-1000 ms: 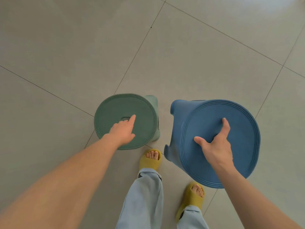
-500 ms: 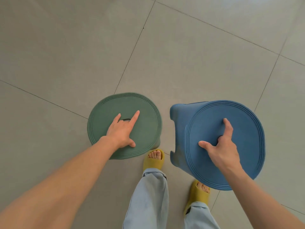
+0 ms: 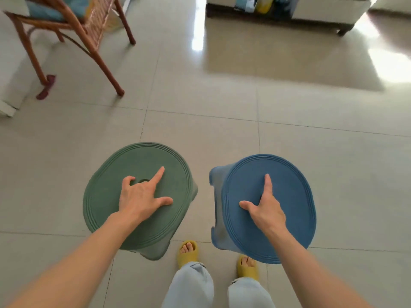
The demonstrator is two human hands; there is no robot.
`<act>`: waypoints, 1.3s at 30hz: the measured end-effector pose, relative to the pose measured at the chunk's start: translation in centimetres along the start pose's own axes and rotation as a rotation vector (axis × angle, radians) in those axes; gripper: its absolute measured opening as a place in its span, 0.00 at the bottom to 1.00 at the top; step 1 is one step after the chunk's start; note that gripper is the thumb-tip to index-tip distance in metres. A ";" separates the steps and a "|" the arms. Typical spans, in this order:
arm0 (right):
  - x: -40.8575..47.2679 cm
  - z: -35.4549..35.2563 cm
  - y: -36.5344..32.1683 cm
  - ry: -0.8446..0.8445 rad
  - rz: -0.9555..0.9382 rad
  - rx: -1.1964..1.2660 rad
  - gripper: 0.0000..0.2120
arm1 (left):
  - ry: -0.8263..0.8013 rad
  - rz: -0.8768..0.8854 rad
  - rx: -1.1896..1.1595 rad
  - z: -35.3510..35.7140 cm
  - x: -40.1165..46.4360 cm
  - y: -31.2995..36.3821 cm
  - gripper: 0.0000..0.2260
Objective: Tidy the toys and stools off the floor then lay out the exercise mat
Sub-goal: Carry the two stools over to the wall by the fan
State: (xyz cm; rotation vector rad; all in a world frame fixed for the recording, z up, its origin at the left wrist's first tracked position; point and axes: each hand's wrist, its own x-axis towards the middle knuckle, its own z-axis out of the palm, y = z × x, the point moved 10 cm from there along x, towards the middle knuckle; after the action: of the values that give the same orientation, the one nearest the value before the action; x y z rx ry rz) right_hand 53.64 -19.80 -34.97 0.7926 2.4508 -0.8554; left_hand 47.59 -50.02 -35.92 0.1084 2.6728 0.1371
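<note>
A green plastic stool (image 3: 106,203) hangs off the floor on the left. My left hand (image 3: 142,194) grips it with middle fingers hooked into the hole in its round seat, index finger and thumb spread on top. A blue plastic stool (image 3: 289,196) hangs on the right, tilted so its legs show on the left side. My right hand (image 3: 264,207) holds it the same way through the seat's centre hole. No exercise mat or toys show in this view.
A rattan chair (image 3: 73,25) with a blue cushion stands at the upper left, and a small dark red item (image 3: 47,85) lies by its leg. A low sofa (image 3: 322,12) runs along the top right. Grey floor tiles (image 3: 222,96) stretch ahead. My feet wear yellow slippers (image 3: 188,252).
Both stools have risen off the floor in my hands. The view has tilted up from bare tiles, bringing the chair and sofa into sight.
</note>
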 end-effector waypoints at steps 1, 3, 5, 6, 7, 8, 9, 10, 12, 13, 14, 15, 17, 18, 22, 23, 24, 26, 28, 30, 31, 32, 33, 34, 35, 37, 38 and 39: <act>-0.7 -1.3 0.4 0.013 0.012 0.020 0.47 | 0.023 0.010 0.002 -1.4 -0.2 1.1 0.36; -2.1 -4.1 1.5 0.039 0.044 0.064 0.47 | 0.062 0.035 -0.001 -4.1 -0.6 3.8 0.35; -3.7 -7.6 3.5 0.087 0.088 0.112 0.47 | 0.094 0.093 0.018 -6.9 -1.1 7.7 0.34; -4.2 -8.9 4.3 0.103 0.103 0.125 0.47 | 0.094 0.113 0.021 -7.7 -1.3 9.1 0.34; -4.8 -10.6 5.4 0.126 0.127 0.143 0.47 | 0.107 0.146 0.024 -8.8 -1.3 11.3 0.33; -5.0 -11.3 6.0 0.130 0.137 0.145 0.47 | 0.098 0.159 0.015 -9.2 -1.4 12.2 0.33; -5.5 -13.0 7.3 0.158 0.159 0.166 0.46 | 0.106 0.191 0.033 -10.1 -1.6 14.4 0.33; -6.0 -14.6 8.6 0.182 0.180 0.182 0.46 | 0.103 0.226 0.045 -10.7 -1.8 16.6 0.33; -6.6 -16.8 10.7 0.211 0.216 0.196 0.46 | 0.098 0.272 0.062 -11.6 -2.1 20.0 0.33; -7.0 -18.3 12.2 0.237 0.235 0.212 0.46 | 0.105 0.307 0.077 -12.0 -2.5 22.5 0.33; -7.3 -19.5 13.5 0.255 0.251 0.225 0.46 | 0.103 0.331 0.088 -12.3 -2.8 24.4 0.33; -7.6 -20.6 14.6 0.268 0.267 0.236 0.46 | 0.102 0.351 0.096 -12.5 -3.1 26.2 0.33; -8.6 -23.1 18.2 0.307 0.302 0.276 0.46 | 0.115 0.418 0.137 -12.6 -4.3 31.1 0.33; -9.0 -24.2 20.0 0.322 0.314 0.298 0.46 | 0.124 0.445 0.151 -12.6 -4.9 33.4 0.33; -10.6 -28.5 27.9 0.369 0.370 0.372 0.47 | 0.138 0.537 0.161 -12.0 -7.5 42.9 0.32; -11.0 -29.4 29.6 0.377 0.378 0.384 0.47 | 0.137 0.556 0.167 -11.6 -8.1 45.0 0.32; -11.4 -30.3 31.3 0.383 0.388 0.391 0.46 | 0.141 0.571 0.165 -11.3 -8.6 47.1 0.32; -12.5 -32.5 35.8 0.411 0.416 0.411 0.46 | 0.144 0.613 0.175 -10.2 -10.2 52.5 0.31; -13.7 -34.4 39.6 0.427 0.444 0.426 0.46 | 0.144 0.654 0.176 -9.2 -11.8 57.2 0.31; -14.9 -36.0 43.1 0.453 0.475 0.440 0.46 | 0.143 0.699 0.174 -8.4 -13.4 61.7 0.31; -15.6 -37.0 45.2 0.471 0.497 0.453 0.46 | 0.140 0.727 0.175 -7.9 -14.2 64.3 0.31; -16.0 -37.7 46.7 0.481 0.516 0.462 0.46 | 0.138 0.752 0.175 -7.5 -14.9 66.3 0.31; -16.5 -38.4 48.2 0.493 0.535 0.470 0.46 | 0.135 0.778 0.175 -7.2 -15.5 68.3 0.32; -17.0 -39.1 50.0 0.513 0.559 0.484 0.46 | 0.134 0.813 0.180 -6.8 -16.2 70.7 0.32; -17.5 -39.9 51.8 0.531 0.583 0.500 0.46 | 0.133 0.844 0.190 -6.3 -16.8 73.0 0.32; -18.0 -41.1 54.2 0.550 0.618 0.524 0.46 | 0.123 0.887 0.196 -5.6 -17.5 76.7 0.31; -18.3 -41.7 55.7 0.563 0.640 0.540 0.46 | 0.113 0.911 0.199 -5.2 -17.8 78.7 0.31; -18.5 -42.4 57.5 0.582 0.670 0.556 0.46 | 0.105 0.940 0.206 -4.5 -18.2 81.1 0.31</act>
State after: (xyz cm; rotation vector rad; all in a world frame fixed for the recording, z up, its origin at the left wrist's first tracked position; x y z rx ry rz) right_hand 95.49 38.68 -18.54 2.1617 2.0947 -1.1398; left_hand 66.10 28.25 -14.56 1.4366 2.4977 0.1560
